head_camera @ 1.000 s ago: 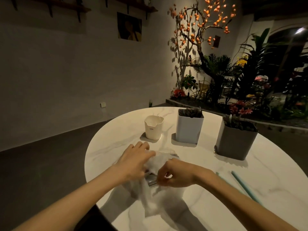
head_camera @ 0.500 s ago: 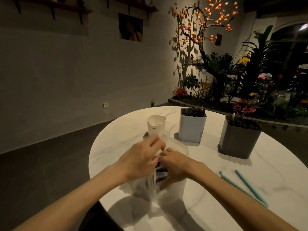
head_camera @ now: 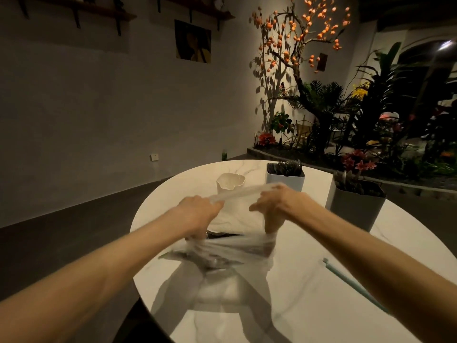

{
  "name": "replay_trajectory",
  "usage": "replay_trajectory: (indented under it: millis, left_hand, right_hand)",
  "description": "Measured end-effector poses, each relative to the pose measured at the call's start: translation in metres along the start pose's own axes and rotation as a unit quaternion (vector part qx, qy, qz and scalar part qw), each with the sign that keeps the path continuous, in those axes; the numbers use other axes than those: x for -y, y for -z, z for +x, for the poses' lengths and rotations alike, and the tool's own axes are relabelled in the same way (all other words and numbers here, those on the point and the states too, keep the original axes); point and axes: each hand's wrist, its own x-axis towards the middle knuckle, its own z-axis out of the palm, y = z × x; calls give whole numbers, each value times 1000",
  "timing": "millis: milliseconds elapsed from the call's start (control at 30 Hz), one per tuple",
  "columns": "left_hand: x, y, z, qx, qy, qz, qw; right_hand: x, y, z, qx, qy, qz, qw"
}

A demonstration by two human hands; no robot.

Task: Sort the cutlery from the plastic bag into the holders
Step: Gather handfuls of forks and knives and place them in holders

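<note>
A clear plastic bag (head_camera: 237, 246) sits mid-table with its mouth stretched wide. My left hand (head_camera: 197, 211) grips the bag's left rim and my right hand (head_camera: 274, 206) grips its right rim, both raised above the table. Dark cutlery (head_camera: 217, 261) lies bunched in the bag's bottom, blurred. Behind the bag stand three holders: a small white cup-shaped holder (head_camera: 230, 184), a white square holder (head_camera: 284, 179) with dark cutlery in it, and a grey square holder (head_camera: 353, 206) with several pieces in it.
The round white marble table (head_camera: 296, 305) drops off on the left and near side. Thin teal sticks (head_camera: 356, 285) lie at the right, partly under my right forearm. Plants and a lit tree stand beyond the table.
Both hands rose from the crumpled bag, then moved apart, pulling its mouth wide open and lifting it. The view tilted slightly.
</note>
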Motion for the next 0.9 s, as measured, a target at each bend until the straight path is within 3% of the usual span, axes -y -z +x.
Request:
replay_trajectory:
  millis: [167, 300, 467, 633, 767, 900]
  left_hand:
    - [27, 35, -1, -26, 4, -20, 999]
    - [12, 3, -2, -25, -17, -60, 998]
    - [2, -44, 0, -32, -1, -63, 998]
    - [1, -63, 11, -51, 0, -64, 997]
    - [2, -71, 24, -72, 4, -148, 986]
    - [7, -73, 34, -71, -7, -215, 974]
  right_hand:
    - [-24, 53, -38, -7, -30, 0, 1000]
    - [-3, 22, -23, 8, -6, 15, 1000]
    - [22, -23, 9, -36, 40, 58, 997]
    - [34, -39, 38, -40, 9, 46, 998]
    - [58, -34, 56, -121, 46, 188, 974]
    - [77, -37, 82, -155, 112, 301, 934]
